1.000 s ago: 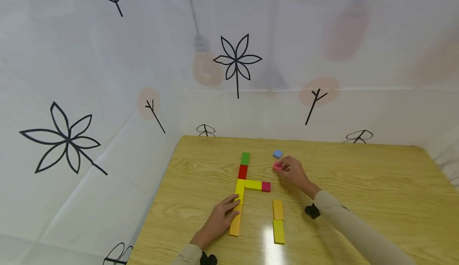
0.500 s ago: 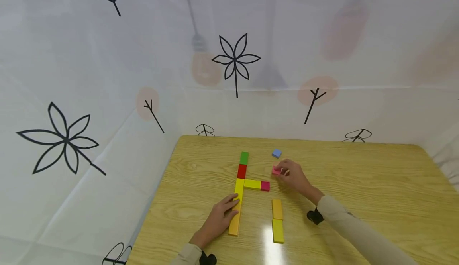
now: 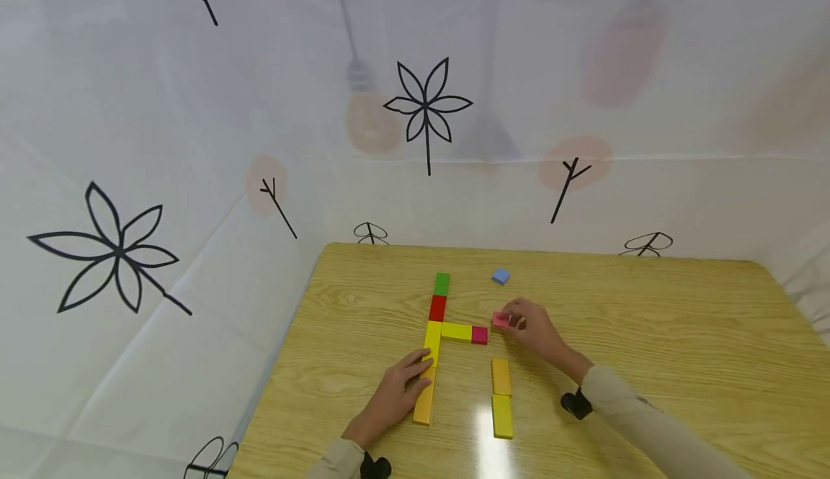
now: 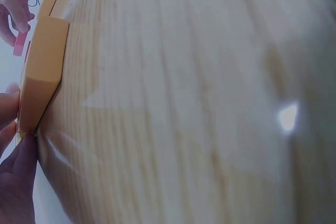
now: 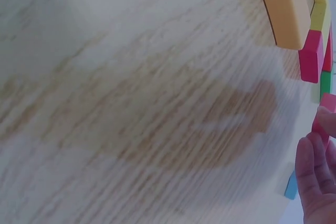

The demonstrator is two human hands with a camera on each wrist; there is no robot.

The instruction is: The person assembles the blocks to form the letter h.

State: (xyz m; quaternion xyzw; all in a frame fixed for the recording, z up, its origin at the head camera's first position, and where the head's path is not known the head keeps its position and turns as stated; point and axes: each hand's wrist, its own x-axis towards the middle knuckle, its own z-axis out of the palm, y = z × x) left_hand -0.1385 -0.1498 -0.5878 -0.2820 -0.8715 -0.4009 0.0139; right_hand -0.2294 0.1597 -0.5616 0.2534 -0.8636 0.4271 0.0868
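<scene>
With thumb and fingertips my right hand pinches a small pink block, close to the far right end of a short branch made of a yellow block and a magenta block. My left hand rests its spread fingers on a straight row at the left, touching a yellow block and an orange block. Farther along that row lie a red block and a green block. In the right wrist view the pink block shows between thumb and fingers.
A blue block lies alone behind the pink one. Nearer the front, an orange block and a yellow block stand end to end. The wood-grain table meets a patterned white cloth at its back and left.
My right hand has drawn the pink block toward me, away from the blue block and nearer the magenta one. The left hand has stayed in place.
</scene>
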